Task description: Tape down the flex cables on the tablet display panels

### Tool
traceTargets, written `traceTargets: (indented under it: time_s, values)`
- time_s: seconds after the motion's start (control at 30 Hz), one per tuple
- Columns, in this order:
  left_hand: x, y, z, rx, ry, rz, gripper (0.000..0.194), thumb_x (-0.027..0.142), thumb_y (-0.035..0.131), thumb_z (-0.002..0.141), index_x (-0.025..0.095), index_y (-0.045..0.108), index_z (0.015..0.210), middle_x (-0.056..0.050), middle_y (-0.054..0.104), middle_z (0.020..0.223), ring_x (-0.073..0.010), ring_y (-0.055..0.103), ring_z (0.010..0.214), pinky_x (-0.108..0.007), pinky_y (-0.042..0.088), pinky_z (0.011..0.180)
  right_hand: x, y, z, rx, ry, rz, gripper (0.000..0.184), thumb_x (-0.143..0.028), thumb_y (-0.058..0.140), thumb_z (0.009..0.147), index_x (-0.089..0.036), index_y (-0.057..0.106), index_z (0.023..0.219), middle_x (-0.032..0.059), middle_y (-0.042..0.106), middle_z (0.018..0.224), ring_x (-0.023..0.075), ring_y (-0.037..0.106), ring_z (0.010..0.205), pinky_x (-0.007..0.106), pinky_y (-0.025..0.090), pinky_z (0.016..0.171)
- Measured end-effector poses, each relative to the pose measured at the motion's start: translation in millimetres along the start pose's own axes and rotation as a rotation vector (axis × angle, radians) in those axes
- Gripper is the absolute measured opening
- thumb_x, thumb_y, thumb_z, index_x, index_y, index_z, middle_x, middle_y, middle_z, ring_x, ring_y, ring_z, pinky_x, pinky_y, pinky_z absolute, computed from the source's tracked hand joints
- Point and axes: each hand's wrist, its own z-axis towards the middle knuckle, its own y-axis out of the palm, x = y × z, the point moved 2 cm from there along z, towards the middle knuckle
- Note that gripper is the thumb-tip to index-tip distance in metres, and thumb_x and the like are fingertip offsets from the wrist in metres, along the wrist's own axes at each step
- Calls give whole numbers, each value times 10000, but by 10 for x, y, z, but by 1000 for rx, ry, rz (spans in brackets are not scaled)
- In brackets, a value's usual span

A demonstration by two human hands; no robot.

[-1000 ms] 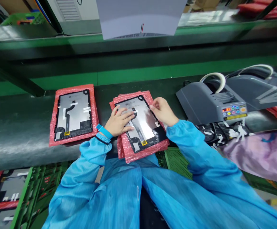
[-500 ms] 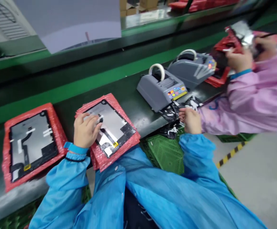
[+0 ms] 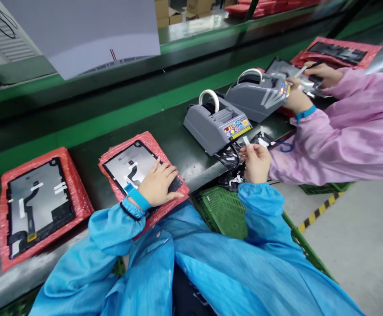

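My left hand (image 3: 158,182) lies flat, fingers stretched out, over the right part of a tablet display panel (image 3: 119,166). That panel rests grey back up on a stack of red bubble-wrap sleeves (image 3: 150,139); white tape strips and a black flex cable show, and the hand hides its lower right. My right hand (image 3: 258,163) pinches a short white piece of tape (image 3: 246,140) between thumb and finger, just in front of the nearer grey tape dispenser (image 3: 216,125). A second, similar panel (image 3: 41,197) lies at the left on red bubble wrap, with tape strips across its cable.
Another tape dispenser (image 3: 257,94) stands behind the first. Black bundles with white tape scraps (image 3: 231,156) hang at the bench edge above a green crate (image 3: 222,210). A co-worker's hands (image 3: 298,96) handle a panel at the right. A white sheet (image 3: 102,35) hangs above.
My left hand has moved right across the panel and flattened onto it. My right hand has risen slightly, with a tape piece now showing in it. The co-worker's hands have lowered.
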Motion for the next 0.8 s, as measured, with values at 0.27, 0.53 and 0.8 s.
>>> traceTargets:
  time_s: [0.27, 0.53, 0.8]
  values:
    - [6, -42, -135, -21, 99, -42, 588, 543, 601, 816, 105, 611, 1208, -177, 600, 1282, -324, 513, 1229, -560, 246, 1165, 49, 40, 25, -5, 52, 74, 409, -497, 662, 702, -238, 378, 843, -40, 611, 709, 82, 574, 546, 169, 375, 452]
    - [-73, -78, -149, 50, 121, -176, 571, 579, 606, 806, 149, 634, 1180, -167, 605, 1269, -318, 527, 1185, -571, 311, 1112, 65, 120, 127, 10, 9, -4, 496, -383, 714, 624, -266, 286, 848, -83, 560, 651, 118, 580, 561, 217, 393, 485]
    - [-93, -296, -5, 370, -124, -408, 300, 415, 518, 924, 161, 666, 984, -88, 701, 966, -213, 611, 943, -406, 455, 920, -501, 348, -484, -406, -173, -34, 498, -389, 733, 676, -275, 323, 934, -50, 612, 710, 147, 605, 641, 313, 487, 648]
